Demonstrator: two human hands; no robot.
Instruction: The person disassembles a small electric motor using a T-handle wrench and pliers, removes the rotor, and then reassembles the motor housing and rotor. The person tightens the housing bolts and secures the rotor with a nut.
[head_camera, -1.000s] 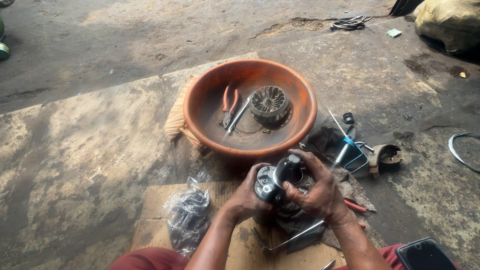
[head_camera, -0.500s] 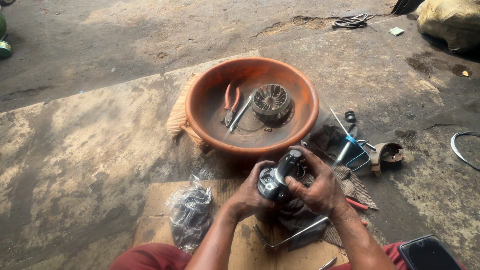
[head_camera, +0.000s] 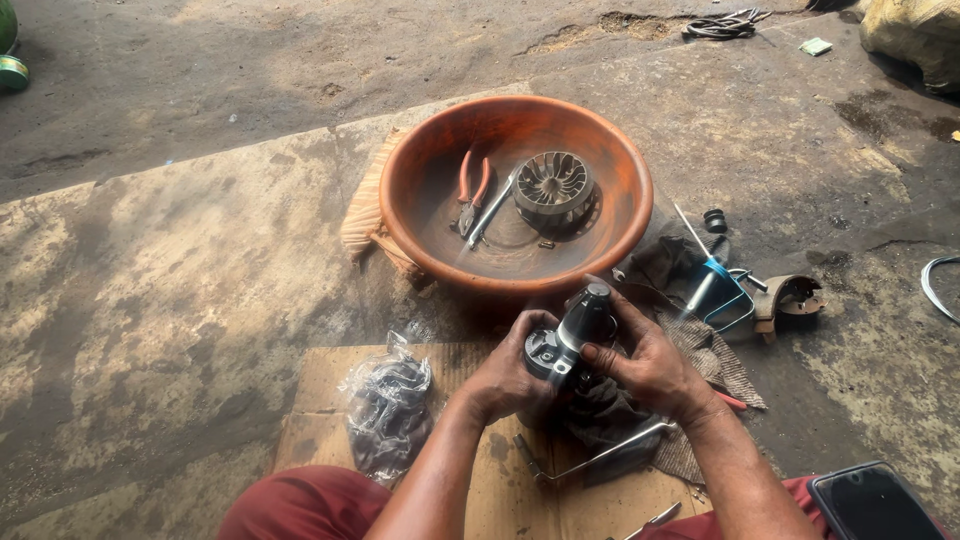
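Both my hands hold a small dark metal motor part (head_camera: 570, 330) with a round grey end, over a dirty rag (head_camera: 610, 415). My left hand (head_camera: 505, 375) cups its lower round end. My right hand (head_camera: 645, 360) grips the upper black cylinder, fingers wrapped round it. The part is tilted, its black tip pointing up toward the orange basin (head_camera: 420, 160).
The orange basin holds red-handled pliers (head_camera: 470, 190), a wrench (head_camera: 490, 212) and a finned fan wheel (head_camera: 553, 185). A plastic bag of dark parts (head_camera: 385, 405) lies on cardboard (head_camera: 320, 390). Tools (head_camera: 715, 285) lie to the right, a phone (head_camera: 875, 500) by my knee.
The view has shifted slightly. My hands have turned the motor part so that its black end now points up more; both hands keep their hold.
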